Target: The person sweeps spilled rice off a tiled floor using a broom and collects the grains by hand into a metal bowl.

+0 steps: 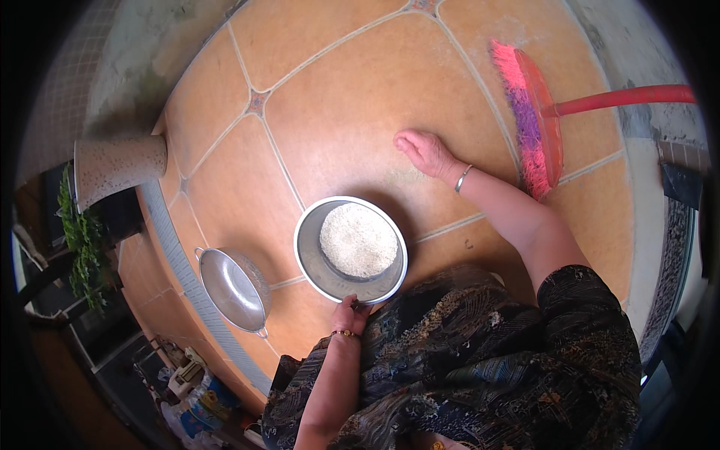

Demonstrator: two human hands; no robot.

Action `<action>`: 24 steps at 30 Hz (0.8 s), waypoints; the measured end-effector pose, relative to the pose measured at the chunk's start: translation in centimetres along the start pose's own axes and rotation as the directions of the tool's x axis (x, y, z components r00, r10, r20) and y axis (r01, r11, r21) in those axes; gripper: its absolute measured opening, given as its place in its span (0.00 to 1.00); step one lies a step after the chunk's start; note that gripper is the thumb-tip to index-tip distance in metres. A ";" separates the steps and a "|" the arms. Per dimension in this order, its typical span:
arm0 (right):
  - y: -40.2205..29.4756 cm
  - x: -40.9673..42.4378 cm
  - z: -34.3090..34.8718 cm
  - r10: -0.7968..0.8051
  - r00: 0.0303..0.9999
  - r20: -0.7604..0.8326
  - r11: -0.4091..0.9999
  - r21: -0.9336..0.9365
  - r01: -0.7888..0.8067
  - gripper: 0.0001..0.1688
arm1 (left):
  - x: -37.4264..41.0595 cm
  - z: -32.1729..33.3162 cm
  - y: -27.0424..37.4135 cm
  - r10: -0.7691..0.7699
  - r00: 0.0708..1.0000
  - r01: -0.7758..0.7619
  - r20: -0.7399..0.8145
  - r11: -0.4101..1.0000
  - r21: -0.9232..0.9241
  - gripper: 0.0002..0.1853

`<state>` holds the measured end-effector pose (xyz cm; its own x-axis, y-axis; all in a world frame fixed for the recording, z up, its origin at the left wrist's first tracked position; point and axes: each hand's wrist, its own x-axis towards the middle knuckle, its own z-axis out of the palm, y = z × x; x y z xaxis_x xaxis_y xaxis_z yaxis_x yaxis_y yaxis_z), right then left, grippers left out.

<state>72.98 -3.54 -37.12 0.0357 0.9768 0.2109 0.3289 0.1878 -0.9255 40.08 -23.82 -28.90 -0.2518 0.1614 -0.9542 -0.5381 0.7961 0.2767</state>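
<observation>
A round metal bowl (304, 253) stands tilted towards me at the middle, with white grains (358, 240), apparently rice, inside. My left hand (351, 318) grips its near rim, thumb at the edge. My right hand (426, 153) is loosely curled above the floor tiles, to the upper right of the bowl; whether its fingers hold anything cannot be seen. Just below this hand, a thin scatter of pale grains (406, 175) lies on the tiles. A metal strainer basket (233, 289) with two wire handles rests left of the bowl.
A broom with pink and purple bristles (526, 115) and a red handle (624, 100) lies at the right. At the left are a speckled planter (121, 169), a leafy green plant (84, 242) and a grey floor strip (191, 261). Bags (205, 408) stand at the lower left.
</observation>
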 end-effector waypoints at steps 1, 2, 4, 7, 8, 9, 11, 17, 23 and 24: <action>-0.4 -0.7 0.6 -0.083 0.996 0.038 0.996 -0.040 0.085 0.14 | -0.4 0.5 0.0 0.007 1.000 -0.007 0.000 1.000 0.020 0.12; -0.9 -1.4 1.0 0.022 0.995 0.094 0.992 0.119 -0.034 0.14 | -0.5 0.7 0.1 0.003 1.000 -0.003 0.000 1.000 0.009 0.10; -1.6 -2.4 1.5 0.199 0.947 0.251 0.870 0.399 -0.289 0.14 | -0.6 0.8 0.1 -0.005 1.000 0.005 -0.005 1.000 -0.013 0.08; -1.1 -1.3 -0.5 0.335 0.941 0.044 0.769 0.564 -0.300 0.15 | -0.5 0.5 -0.3 0.012 1.000 -0.013 0.020 0.999 0.050 0.08; -1.0 -1.3 -1.6 0.320 0.947 -0.031 0.839 0.473 -0.268 0.13 | -0.7 0.2 -0.4 0.002 1.000 -0.003 0.016 0.998 0.057 0.08; -0.9 -1.8 -2.4 0.176 0.983 -0.059 0.958 0.241 -0.157 0.13 | -0.7 0.2 -0.4 -0.007 1.000 0.006 0.017 0.998 0.068 0.08; -1.2 -3.2 -3.5 -0.119 0.993 -0.003 0.961 -0.250 0.114 0.17 | -0.9 0.4 -0.2 -0.014 1.000 0.012 0.024 0.996 0.084 0.08; -3.7 -3.1 -1.4 -0.358 0.835 0.417 0.741 -0.418 0.526 0.22 | -2.0 1.1 -0.2 -0.012 0.999 0.010 0.030 0.997 0.083 0.09; -1.7 -0.8 0.9 -0.414 0.751 0.515 0.588 -0.479 0.652 0.04 | -2.3 1.1 0.1 -0.014 0.998 0.006 0.059 0.992 0.125 0.11; -1.6 -0.9 0.4 -0.415 0.749 0.517 0.588 -0.477 0.654 0.03 | -2.1 0.8 0.0 -0.017 0.997 0.007 0.076 0.992 0.124 0.11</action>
<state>72.07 -4.69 -35.97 -0.5972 0.7068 0.3793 0.6663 0.7004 -0.2560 41.27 -23.70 -27.01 -0.1807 0.1918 -0.9647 -0.4362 0.8635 0.2534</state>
